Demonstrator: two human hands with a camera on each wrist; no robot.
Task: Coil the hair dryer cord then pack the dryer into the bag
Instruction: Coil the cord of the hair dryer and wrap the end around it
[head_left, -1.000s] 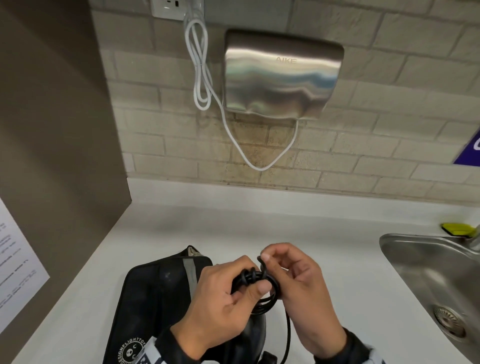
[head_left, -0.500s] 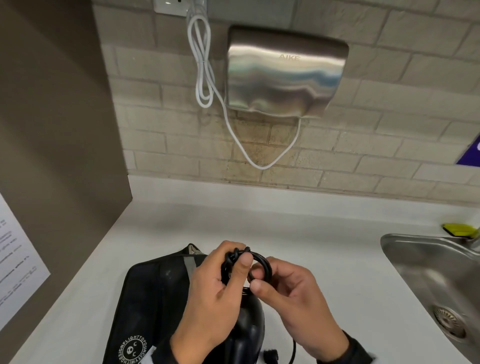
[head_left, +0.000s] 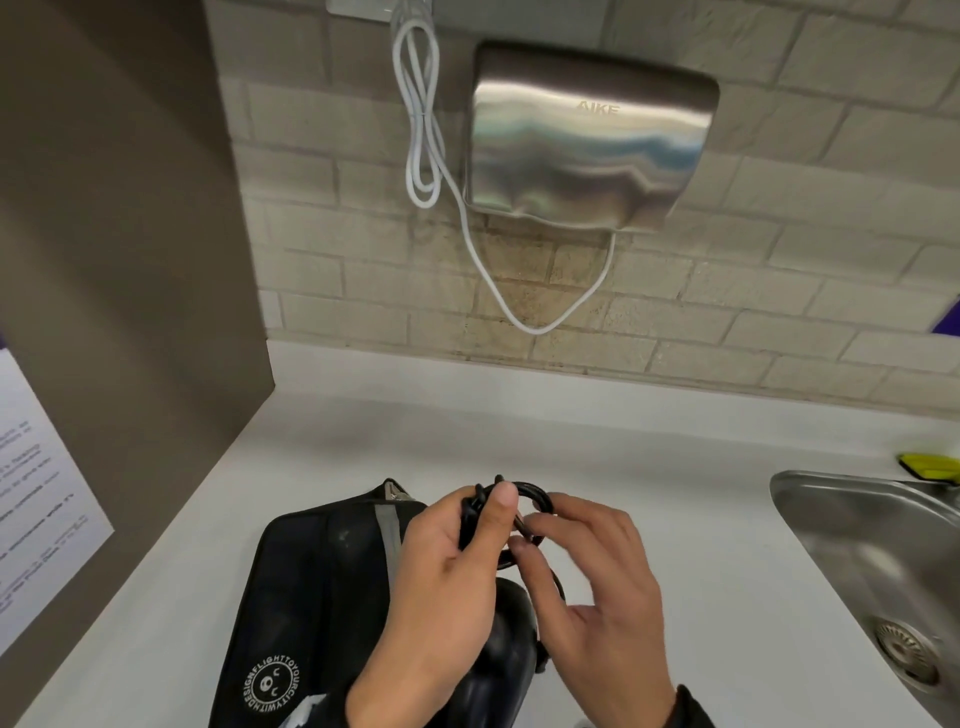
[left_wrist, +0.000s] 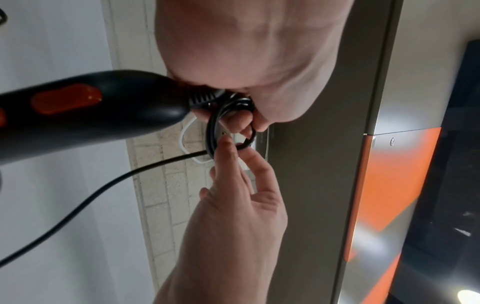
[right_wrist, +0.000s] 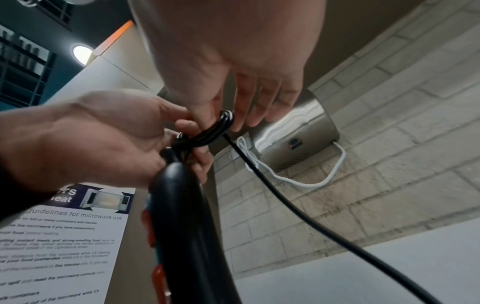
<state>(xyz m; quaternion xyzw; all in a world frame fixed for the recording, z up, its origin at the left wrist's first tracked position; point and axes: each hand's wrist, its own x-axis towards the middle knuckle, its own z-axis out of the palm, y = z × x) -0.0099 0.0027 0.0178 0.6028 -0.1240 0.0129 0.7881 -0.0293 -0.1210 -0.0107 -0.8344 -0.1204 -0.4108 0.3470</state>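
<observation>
My left hand (head_left: 447, 566) is the anchor: its grip is closed on the coiled part of the cord (head_left: 522, 506), thumb pressed over the loops from above and the other fingers curled beneath, right at the butt of the hair dryer (left_wrist: 85, 115) handle. The handle's long axis runs from that grip down and back toward me, so the dryer hangs below the coil with its body resting on or just over the bag (head_left: 317, 587); I cannot tell from here whether it touches.

My right hand (head_left: 587, 587) sits just to the right of the left grip, fingertips pinching the near edge of the same loops. From the wrist views the coil stands roughly on edge between the two grips, and the free cord leaves it on my right hand's side, falling down and away toward the counter (head_left: 649, 457). In my judgement that is the relation that matters: the slack lies below and to the right of the coil, nearer my right hand, so that hand should fetch each new turn while the left keeps the stack pinned.

The bag lies directly beneath and to the left of my left grip, flat on the counter, its opening not clearly visible. Coiling looks well along but unfinished, since loose cord is left. The loops may spring apart if my thumb lifts.
</observation>
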